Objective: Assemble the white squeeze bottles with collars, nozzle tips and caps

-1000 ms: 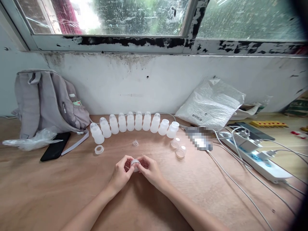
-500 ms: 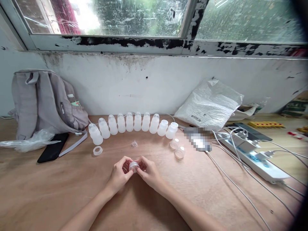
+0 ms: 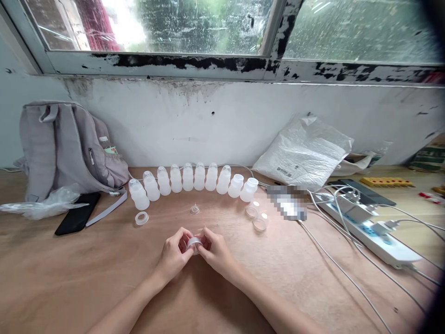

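Between the fingertips of my left hand and my right hand is a whitish bottle collar ring, gripped from both sides. A clear piece shows just below it, partly hidden by my thumbs; it looks like a nipple. Beyond my hands a clear silicone nipple stands on the table. A loose white collar ring lies to the left. Clear domed caps lie to the right. Several frosted baby bottles form an arc at the back; the two rightmost bottles have open necks, the others have clear caps.
At left stand a grey backpack, a black phone and a crumpled plastic bag. On the right are a white mailing bag, a power strip and loose white cables. A wall and window rise behind.
The collar ring is tipped slightly differently between my fingers. Both hands stay in nearly the same place, and the things on the table have not moved.
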The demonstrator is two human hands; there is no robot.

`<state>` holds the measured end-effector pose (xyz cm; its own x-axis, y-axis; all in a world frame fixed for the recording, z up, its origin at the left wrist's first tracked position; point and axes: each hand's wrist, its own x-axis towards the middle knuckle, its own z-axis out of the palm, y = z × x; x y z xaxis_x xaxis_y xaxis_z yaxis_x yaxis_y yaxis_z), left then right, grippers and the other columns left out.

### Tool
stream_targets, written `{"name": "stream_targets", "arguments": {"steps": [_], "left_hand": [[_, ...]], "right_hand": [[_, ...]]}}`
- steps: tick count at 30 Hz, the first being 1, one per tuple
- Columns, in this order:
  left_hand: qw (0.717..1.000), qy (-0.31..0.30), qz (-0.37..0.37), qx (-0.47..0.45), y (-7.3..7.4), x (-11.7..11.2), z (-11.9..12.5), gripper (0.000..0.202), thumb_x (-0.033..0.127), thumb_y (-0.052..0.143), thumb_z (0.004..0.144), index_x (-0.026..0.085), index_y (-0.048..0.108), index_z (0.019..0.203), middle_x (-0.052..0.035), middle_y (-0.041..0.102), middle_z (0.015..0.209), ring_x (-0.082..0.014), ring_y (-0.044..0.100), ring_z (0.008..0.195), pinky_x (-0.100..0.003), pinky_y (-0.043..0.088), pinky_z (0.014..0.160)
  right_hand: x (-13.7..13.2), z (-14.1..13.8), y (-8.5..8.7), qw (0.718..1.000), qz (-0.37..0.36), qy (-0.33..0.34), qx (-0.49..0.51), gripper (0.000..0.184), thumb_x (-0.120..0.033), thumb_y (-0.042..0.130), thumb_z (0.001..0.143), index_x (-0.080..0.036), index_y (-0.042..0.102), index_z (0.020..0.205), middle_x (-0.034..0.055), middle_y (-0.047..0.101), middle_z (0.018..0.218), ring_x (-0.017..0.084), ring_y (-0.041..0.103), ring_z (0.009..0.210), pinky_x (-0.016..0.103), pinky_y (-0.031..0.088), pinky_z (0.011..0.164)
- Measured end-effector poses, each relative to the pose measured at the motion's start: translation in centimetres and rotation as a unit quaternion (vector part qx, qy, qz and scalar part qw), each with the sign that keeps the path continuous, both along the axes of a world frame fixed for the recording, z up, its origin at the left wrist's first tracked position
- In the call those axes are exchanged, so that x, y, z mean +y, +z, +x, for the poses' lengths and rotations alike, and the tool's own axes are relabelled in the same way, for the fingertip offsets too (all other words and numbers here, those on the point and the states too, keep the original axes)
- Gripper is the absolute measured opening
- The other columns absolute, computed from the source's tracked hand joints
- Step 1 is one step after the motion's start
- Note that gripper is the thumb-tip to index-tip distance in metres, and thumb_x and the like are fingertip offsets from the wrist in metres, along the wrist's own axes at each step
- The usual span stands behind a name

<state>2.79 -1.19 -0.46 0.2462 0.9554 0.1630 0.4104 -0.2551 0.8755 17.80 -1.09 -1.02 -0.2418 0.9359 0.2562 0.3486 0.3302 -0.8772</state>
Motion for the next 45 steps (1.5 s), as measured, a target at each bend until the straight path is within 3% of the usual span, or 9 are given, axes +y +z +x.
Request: {"name": "stream_targets", "arguments": {"steps": [4,10,19,25,29,33,36,41,45], "left_hand": [[1.000,-0.002,0.000,0.005,0.1,-0.1,-0.1,0.005,0.021,0.053,0.071,0.020,0.049,0.074,0.0055,0.052,0.059,-0.0083,0.046,0.050,-0.018,0.036,0.049],[0.999,0.001,0.025,0.022,0.2,-0.1,-0.1,0.004,0.023,0.049,0.075,0.020,0.046,0.077,0.0045,0.051,0.062,-0.0095,0.047,0.053,-0.019,0.036,0.052],[0.992,0.012,0.087,0.093,-0.2,-0.5,0.0,0.001,0.022,0.043,0.077,0.021,0.044,0.077,0.0034,0.053,0.064,-0.0113,0.049,0.054,-0.022,0.038,0.054],[0.992,0.010,0.104,0.071,-0.5,-0.3,-0.1,0.010,0.021,0.042,0.080,0.022,0.048,0.088,0.0014,0.056,0.076,-0.0112,0.055,0.062,-0.022,0.045,0.059],[0.989,0.008,0.132,0.069,-1.0,0.0,-0.4,0.015,0.018,0.042,0.079,0.023,0.049,0.092,-0.0003,0.057,0.083,-0.0133,0.058,0.075,-0.024,0.048,0.065],[0.988,0.011,0.144,0.053,-1.2,0.4,-0.7,0.016,0.017,0.044,0.078,0.023,0.049,0.092,-0.0008,0.059,0.087,-0.0139,0.059,0.078,-0.024,0.049,0.065],[0.987,-0.001,0.152,0.057,-1.2,0.4,-0.7,0.025,0.015,0.045,0.076,0.023,0.046,0.099,-0.0027,0.059,0.093,-0.0154,0.059,0.085,-0.025,0.050,0.068],[0.982,-0.019,0.167,0.089,-1.3,0.4,-0.4,0.040,0.015,0.046,0.076,0.023,0.038,0.115,-0.0071,0.054,0.108,-0.0194,0.053,0.100,-0.035,0.045,0.085],[0.981,-0.024,0.163,0.107,-1.4,0.6,-0.5,0.039,0.016,0.046,0.077,0.023,0.039,0.115,-0.0078,0.053,0.107,-0.0205,0.051,0.100,-0.037,0.044,0.086]], "right_hand": [[-0.2,-0.1,0.0,1.000,0.018,-0.003,-0.022,0.010,-0.008,0.047,0.068,-0.018,0.047,0.065,-0.0043,0.049,0.057,0.007,0.041,0.049,0.018,0.031,0.046],[-0.3,-0.2,0.2,0.999,0.026,-0.003,-0.038,0.009,-0.016,0.045,0.077,-0.017,0.053,0.076,-0.0010,0.056,0.062,0.008,0.045,0.051,0.019,0.034,0.048],[-0.3,-0.2,-0.1,0.992,0.078,-0.018,-0.096,0.009,-0.015,0.044,0.076,-0.018,0.046,0.068,-0.0025,0.052,0.058,0.009,0.045,0.050,0.020,0.034,0.049],[-0.1,0.3,-0.3,0.992,0.077,-0.024,-0.101,0.011,-0.013,0.045,0.074,-0.019,0.049,0.083,-0.0002,0.058,0.073,0.010,0.049,0.055,0.020,0.039,0.053],[-0.2,0.8,0.7,0.993,0.073,0.012,-0.087,0.022,-0.017,0.049,0.076,-0.020,0.049,0.097,0.0001,0.060,0.076,0.010,0.052,0.058,0.020,0.042,0.053],[-0.3,1.0,1.7,0.996,0.068,0.045,-0.041,0.020,-0.022,0.046,0.081,-0.021,0.050,0.101,0.0038,0.060,0.094,0.012,0.057,0.074,0.021,0.046,0.061],[0.0,1.0,1.1,0.996,0.079,0.022,-0.039,0.018,-0.021,0.046,0.082,-0.020,0.049,0.099,0.0043,0.060,0.093,0.013,0.057,0.075,0.023,0.048,0.065],[0.9,1.2,-1.2,0.991,0.106,-0.028,-0.082,0.019,-0.017,0.048,0.078,-0.021,0.048,0.096,0.0055,0.059,0.091,0.016,0.057,0.080,0.029,0.047,0.069],[1.2,1.2,-1.6,0.991,0.102,-0.009,-0.084,0.016,-0.013,0.048,0.075,-0.020,0.046,0.088,0.0052,0.059,0.090,0.017,0.057,0.080,0.030,0.046,0.071]]}}
